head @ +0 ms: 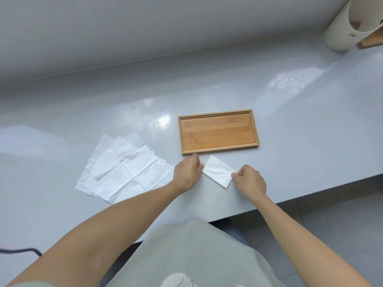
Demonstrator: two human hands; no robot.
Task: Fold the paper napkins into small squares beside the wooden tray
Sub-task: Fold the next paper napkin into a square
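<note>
A white paper napkin (218, 171), folded into a narrow rectangle, lies on the grey counter just in front of the wooden tray (256, 129). My left hand (187, 171) pinches its left end with closed fingers. My right hand (251, 181) pinches its right end. The tray is rectangular, of light bamboo, and has nothing in it. To the left lies a loose pile of unfolded white napkins (124, 168), overlapping one another, creased into quarters.
The glossy grey counter (310, 131) runs to a wall ledge behind and ends at a front edge on the right. A cream cylindrical container (339, 25) stands at the far right corner beside a wooden piece (371, 41). A black cable (22, 250) shows at bottom left.
</note>
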